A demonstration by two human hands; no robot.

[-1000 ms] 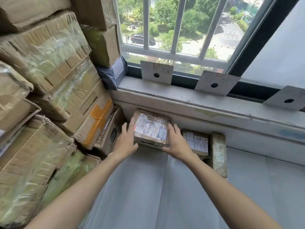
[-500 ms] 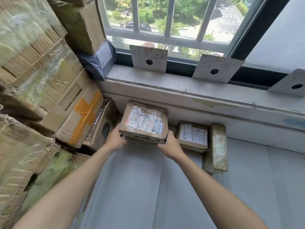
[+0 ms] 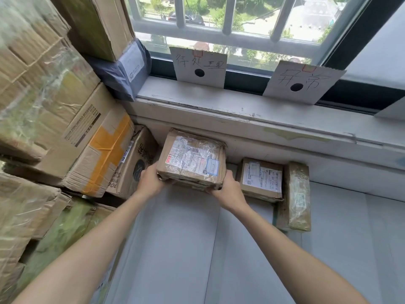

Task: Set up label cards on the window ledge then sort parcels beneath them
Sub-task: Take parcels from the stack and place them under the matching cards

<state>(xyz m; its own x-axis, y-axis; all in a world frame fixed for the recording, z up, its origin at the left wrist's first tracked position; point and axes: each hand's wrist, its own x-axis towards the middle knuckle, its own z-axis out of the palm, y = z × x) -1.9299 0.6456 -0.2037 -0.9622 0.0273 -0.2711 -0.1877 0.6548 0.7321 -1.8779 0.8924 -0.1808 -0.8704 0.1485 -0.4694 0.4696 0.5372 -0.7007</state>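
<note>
The stack [image 3: 54, 110] of big cartons fills the left of my frame, corrugated brown board under crinkled clear wrap, one with an orange tape cross; I take it as the unsorted pile, kept to one side so the floor below the window stays free for sorting. A grey plastic mailer [image 3: 125, 71] is wedged soft and creased between the stack and the window frame, upper left.

Across the upper middle runs the ledge [image 3: 252, 110], painted white and chipped, serving as the shelf for the labels. Two cards [image 3: 200, 66] lean upright against the dark window frame, flat grey board, each with handwritten characters and a black dot; a corner of a third shows at the right edge.

At centre, directly below the left card, I hold the parcel [image 3: 192, 160], a squat taped box with a wrinkled shipping label. My left hand [image 3: 151, 179] grips its near left corner and my right hand [image 3: 229, 187] grips the near right, fingers curled underneath, apparently to settle it against the wall.

To its right, two smaller boxes [image 3: 262, 179] sit below the second card, one flat, one on edge.
</note>
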